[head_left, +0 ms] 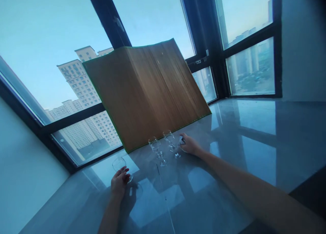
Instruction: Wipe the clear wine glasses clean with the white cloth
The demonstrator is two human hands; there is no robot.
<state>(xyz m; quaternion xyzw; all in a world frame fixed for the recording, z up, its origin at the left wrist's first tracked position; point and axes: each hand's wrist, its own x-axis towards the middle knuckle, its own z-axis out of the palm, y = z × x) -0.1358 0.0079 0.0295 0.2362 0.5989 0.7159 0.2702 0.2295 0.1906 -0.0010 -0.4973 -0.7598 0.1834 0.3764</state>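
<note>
My left hand (119, 183) is closed around the stem of a clear stemmed glass (119, 163), its bowl up and its foot showing beside my fingers. To the right, several more stemmed glasses stand close together on the glossy grey floor; one glass (156, 146) is at the left of the group and another glass (168, 137) at its right. Just right of this group is my right hand (188, 144), fingers curled in. Something small and pale shows at its fingertips, too unclear to name.
A large brown wood-look board (155, 91) with a green edge leans against the windows behind the glasses. Dark window frames (219, 57) meet in the corner, with tall buildings outside. A pale wall (22, 159) rises at left, another at right. Reflections streak the floor (224, 200).
</note>
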